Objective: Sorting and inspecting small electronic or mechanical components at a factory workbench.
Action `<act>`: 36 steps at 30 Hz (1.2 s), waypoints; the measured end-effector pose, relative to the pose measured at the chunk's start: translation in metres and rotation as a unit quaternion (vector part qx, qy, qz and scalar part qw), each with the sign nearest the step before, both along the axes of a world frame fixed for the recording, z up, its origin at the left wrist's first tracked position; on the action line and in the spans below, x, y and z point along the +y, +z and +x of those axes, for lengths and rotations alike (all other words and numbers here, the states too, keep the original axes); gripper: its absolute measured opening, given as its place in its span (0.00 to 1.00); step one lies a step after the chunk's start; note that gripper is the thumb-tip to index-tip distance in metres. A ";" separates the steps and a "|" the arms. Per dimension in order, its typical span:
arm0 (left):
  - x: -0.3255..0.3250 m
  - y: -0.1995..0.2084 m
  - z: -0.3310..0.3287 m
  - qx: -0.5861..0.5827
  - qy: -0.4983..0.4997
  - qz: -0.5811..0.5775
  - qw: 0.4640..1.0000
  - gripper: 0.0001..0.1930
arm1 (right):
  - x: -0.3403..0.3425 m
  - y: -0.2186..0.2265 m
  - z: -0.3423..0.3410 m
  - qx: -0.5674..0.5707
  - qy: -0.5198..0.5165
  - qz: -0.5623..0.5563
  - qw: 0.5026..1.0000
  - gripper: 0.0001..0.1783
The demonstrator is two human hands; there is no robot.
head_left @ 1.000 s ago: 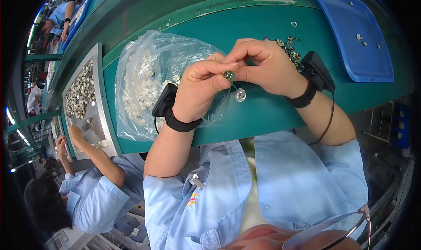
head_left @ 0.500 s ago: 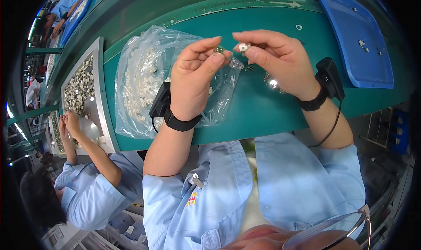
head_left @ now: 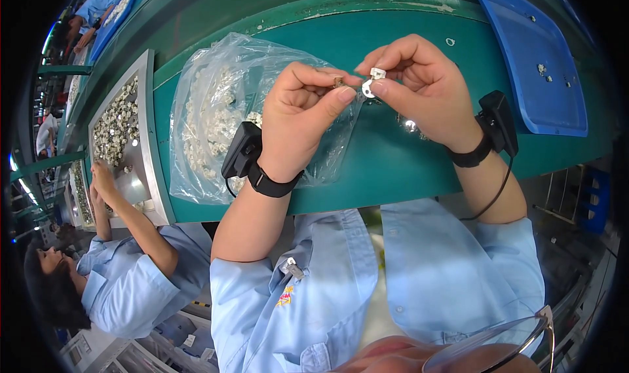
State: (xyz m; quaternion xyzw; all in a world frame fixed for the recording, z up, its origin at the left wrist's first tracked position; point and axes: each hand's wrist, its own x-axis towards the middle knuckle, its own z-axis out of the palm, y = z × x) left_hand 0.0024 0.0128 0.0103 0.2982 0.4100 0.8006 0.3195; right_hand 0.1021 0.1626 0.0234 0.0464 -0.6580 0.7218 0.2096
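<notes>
Pinching a small, blocky white part (head_left: 378, 73), probably hard plastic, the right hand (head_left: 429, 101) grips it between thumb and bent forefinger. A flat, shiny, pale rounded piece (head_left: 367, 90) sits just below it at the thumb tip; whether the two are joined I cannot tell. Facing them, the left hand (head_left: 293, 125) has a tiny dark brownish piece (head_left: 338, 82) nipped between thumb and forefinger, mostly hidden by the fingertips. Both grips are above the green tabletop (head_left: 386, 176), close together, near the crumpled clear plastic bag (head_left: 190, 111) of white parts.

Judging by size, the white part should feel very light and stiff, with no give to the block itself. Its flat sides look the best place for the fingertips. The pale rounded piece seems thin and smooth, so it could slip or bend if squeezed off-centre; holding it by its rim looks safer.
</notes>
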 end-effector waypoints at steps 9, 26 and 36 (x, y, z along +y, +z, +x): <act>-0.004 -0.007 -0.007 -0.041 -0.099 0.014 0.994 0.08 | 0.000 0.003 0.003 0.000 0.001 0.061 0.998 0.09; -0.004 -0.009 -0.001 -0.039 -0.093 -0.003 0.995 0.06 | -0.010 0.001 0.003 0.088 -0.086 0.206 0.971 0.09; -0.003 -0.007 0.001 -0.026 -0.021 -0.007 0.999 0.08 | -0.016 0.007 0.002 0.044 -0.123 0.240 0.962 0.08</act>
